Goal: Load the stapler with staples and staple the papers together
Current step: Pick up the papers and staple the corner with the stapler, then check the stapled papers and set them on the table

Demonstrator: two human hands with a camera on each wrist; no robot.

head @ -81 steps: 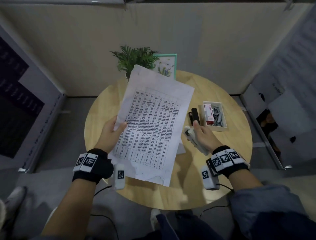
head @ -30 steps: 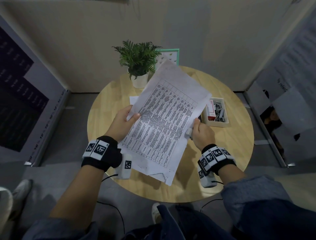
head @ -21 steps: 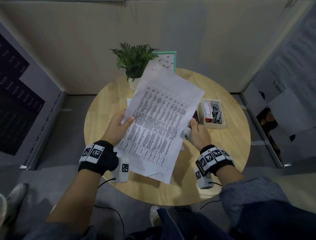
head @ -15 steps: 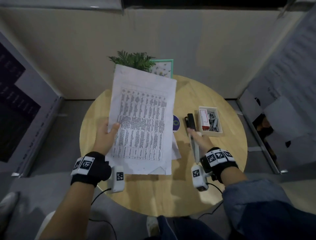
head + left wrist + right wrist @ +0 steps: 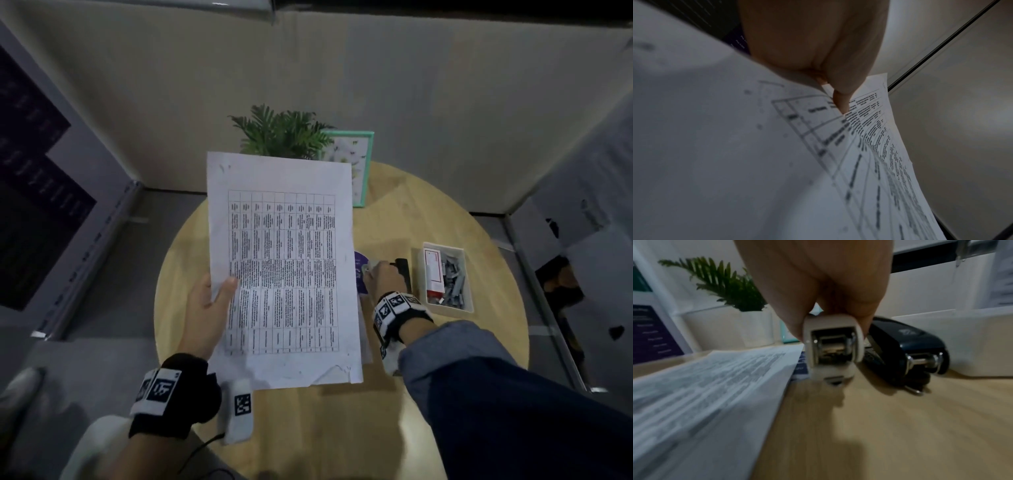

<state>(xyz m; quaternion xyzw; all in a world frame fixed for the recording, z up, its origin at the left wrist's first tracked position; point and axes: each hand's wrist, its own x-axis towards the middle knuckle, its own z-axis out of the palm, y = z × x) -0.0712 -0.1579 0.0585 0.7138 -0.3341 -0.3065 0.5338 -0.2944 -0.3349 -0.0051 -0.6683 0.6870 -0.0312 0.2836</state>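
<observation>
Biggest thing here is the round wooden table (image 5: pixel 445 377), everything sits on it or hangs over it. Over its left half the papers (image 5: pixel 281 267) are lifted off the surface, printed table facing up – looks like they're kept flat and squared so a corner can be offered to a stapler. The left hand (image 5: pixel 205 315) has them pinched at the left edge, thumb on top and fingers underneath, wrist near the table's near-left rim. The left wrist view shows that pinch close up.

At the far edge there's a potted plant (image 5: pixel 281 133) and a teal picture frame (image 5: pixel 359 168). On the right sits a white tray (image 5: pixel 469 301) with loose staples (image 5: pixel 452 277) and a small red box, handy for reloading I'd guess.

The right hand (image 5: pixel 383 277) is low over the table, just right of the papers, fingers clamped round the white stapler (image 5: pixel 831 347) – its body points toward the wrist camera. Right next to it lies 1 black stapler (image 5: pixel 906 347), untouched. Can't tell whether the white one is loaded.
</observation>
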